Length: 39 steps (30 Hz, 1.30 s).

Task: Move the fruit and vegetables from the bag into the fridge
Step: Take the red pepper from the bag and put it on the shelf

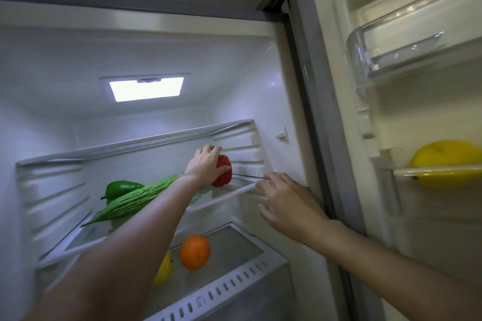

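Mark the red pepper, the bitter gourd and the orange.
red pepper [223, 177], head view, lower front face.
bitter gourd [133, 202], head view, middle of its bumpy body.
orange [195, 252], head view, centre of the fruit.

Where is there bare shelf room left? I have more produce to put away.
Lower shelf: bare glass right of the orange, toward the fridge wall. Upper shelf: crowded, with bitter gourd and green pepper on the left and the left hand gripping the red pepper on the right. The upper door bin looks empty.
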Tool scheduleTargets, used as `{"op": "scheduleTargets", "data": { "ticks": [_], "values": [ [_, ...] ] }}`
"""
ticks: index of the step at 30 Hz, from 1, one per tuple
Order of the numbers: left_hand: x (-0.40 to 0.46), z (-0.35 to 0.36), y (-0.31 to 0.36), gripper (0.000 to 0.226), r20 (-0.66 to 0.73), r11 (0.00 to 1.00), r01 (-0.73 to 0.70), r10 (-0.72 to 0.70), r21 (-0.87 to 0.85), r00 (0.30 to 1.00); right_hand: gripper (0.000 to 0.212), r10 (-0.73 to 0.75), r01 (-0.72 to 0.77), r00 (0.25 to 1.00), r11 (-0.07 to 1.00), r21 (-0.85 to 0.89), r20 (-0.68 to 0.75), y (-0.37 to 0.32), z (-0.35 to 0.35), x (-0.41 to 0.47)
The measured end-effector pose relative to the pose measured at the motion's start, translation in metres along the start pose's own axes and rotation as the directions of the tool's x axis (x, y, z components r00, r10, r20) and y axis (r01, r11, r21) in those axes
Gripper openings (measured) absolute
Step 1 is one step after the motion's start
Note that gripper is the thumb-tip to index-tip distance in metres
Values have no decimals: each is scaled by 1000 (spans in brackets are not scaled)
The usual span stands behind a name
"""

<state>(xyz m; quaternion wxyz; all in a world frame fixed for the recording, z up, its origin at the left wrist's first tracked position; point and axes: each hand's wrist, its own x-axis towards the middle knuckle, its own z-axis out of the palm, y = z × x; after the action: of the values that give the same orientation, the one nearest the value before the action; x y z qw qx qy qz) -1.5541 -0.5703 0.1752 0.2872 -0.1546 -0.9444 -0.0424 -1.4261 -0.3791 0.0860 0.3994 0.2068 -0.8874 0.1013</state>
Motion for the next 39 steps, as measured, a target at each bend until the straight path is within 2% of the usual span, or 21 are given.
{"op": "scheduleTargets", "data": {
  "ticks": [7,16,23,26,31,36,39],
  "values": [
    [-42,-11,6,51,-69,992,19,-10,123,998,43,15,-16,999,1000,19,40,2,6,-6],
    [-162,-18,33,42,-245,980,136,-97,146,965,46,-50,46,997,997,54,67,-6,1,-36],
    [-256,-16,42,47,-242,949,273,-231,157,942,40,-56,44,993,993,111,106,-16,0,-85],
    [-276,-7,56,43,-209,947,269,-231,175,950,46,-53,37,990,992,124,129,-21,-8,-110],
    [-288,4,82,34,-187,969,196,-167,148,968,37,10,-18,990,998,53,143,-24,-30,-143],
    [-321,8,108,39,-142,993,98,-89,61,986,39,129,-127,980,992,-22,151,-39,-61,-197],
    [-349,6,126,42,-128,996,86,-87,-14,988,38,199,-190,969,979,-67,149,-48,-84,-232]
  ]
}}
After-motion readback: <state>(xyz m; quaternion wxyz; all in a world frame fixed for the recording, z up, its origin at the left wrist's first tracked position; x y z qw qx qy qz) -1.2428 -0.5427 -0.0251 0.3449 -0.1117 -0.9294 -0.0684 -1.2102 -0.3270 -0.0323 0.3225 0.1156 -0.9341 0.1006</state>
